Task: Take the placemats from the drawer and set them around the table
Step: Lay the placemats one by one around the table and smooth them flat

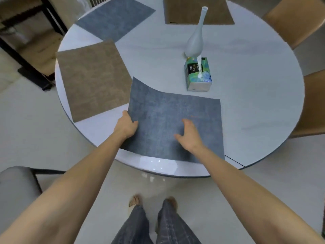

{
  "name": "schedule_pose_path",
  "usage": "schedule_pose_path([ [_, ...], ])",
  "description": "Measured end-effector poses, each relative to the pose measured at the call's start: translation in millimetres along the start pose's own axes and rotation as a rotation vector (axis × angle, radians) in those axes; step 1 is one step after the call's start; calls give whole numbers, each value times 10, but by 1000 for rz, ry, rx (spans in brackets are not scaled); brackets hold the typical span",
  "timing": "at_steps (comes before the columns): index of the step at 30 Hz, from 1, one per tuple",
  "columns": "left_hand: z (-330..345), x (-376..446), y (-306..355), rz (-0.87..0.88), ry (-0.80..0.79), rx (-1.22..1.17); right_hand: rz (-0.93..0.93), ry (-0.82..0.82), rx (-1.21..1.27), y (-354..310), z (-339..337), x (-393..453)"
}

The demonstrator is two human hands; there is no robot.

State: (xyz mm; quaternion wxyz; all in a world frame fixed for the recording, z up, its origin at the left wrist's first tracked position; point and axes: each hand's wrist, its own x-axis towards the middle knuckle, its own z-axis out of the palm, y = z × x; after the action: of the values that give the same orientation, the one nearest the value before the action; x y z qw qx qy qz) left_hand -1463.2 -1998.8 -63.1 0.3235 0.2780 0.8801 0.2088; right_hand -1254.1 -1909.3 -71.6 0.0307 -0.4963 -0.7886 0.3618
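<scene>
the left hand (127,124) pinches the left edge of a blue-grey placemat (175,124) at the near rim of the round desk (246,103), its fingers hidden beneath. the right hand (189,136) hovers over it, grip loosely spread. the mat's far left corner curls up, short of the tissue box (197,74). three more placemats lie left and beyond, the farthest brown one (197,11) cut off.
</scene>
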Motion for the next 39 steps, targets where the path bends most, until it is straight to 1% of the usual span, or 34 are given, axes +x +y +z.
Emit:
schedule_pose_path([
  [3, -34, -30, -284, -34, 36, 26, -176, -204, -181, -243, 470, -81],
  [6, -41, -4, -657, -71, 89, 40, -318, -269, -407, -343, 884, -135],
  [8, -38, 18, -856, -82, 113, 23, -368, -267, -555, -357, 1117, -164],
  [10, -29, 40, -968, -55, 104, 20, -369, -220, -649, -371, 1245, -189],
  [13, -57, 77, -992, -4, 48, 38, -422, -155, -774, -324, 1310, -199],
  [14, -62, 104, -1004, -9, 46, 18, -447, -145, -809, -334, 1293, -213],
  [15, -60, 136, -1016, -15, 54, -3, -473, -96, -851, -322, 1293, -224],
  [17, -50, 169, -1045, -9, 79, -28, -483, -92, -866, -327, 1284, -284],
  [18, -41, 176, -1066, -3, 87, -39, -489, -136, -930, -315, 1284, -301],
  [19, -26, 175, -1091, 8, 90, -45, -472, -143, -967, -321, 1265, -312],
  [21, 6, 158, -1145, 52, 81, -38, -421, -60, -955, -359, 1216, -368],
  [22, 25, 150, -1174, 78, 67, -27, -385, -64, -960, -364, 1204, -405],
  [24, 56, 146, -1220, 123, 33, 3, -289, -146, -946, -346, 1212, -456],
  [25, 61, 146, -1230, 140, 19, 18, -270, -135, -918, -356, 1192, -489],
  [26, 61, 150, -1234, 152, 11, 31, -276, -87, -889, -369, 1181, -523],
  [27, 56, 153, -1238, 157, 6, 41, -272, -96, -864, -397, 1171, -544],
  [28, 49, 157, -1240, 157, 1, 47, -257, -111, -827, -404, 1187, -553],
  [31, 48, 174, -1228, 154, -10, 76, -253, -192, -828, -422, 1173, -583],
  [39, 55, 187, -1205, 134, -45, 137, -177, -153, -705, -443, 1232, -638],
])
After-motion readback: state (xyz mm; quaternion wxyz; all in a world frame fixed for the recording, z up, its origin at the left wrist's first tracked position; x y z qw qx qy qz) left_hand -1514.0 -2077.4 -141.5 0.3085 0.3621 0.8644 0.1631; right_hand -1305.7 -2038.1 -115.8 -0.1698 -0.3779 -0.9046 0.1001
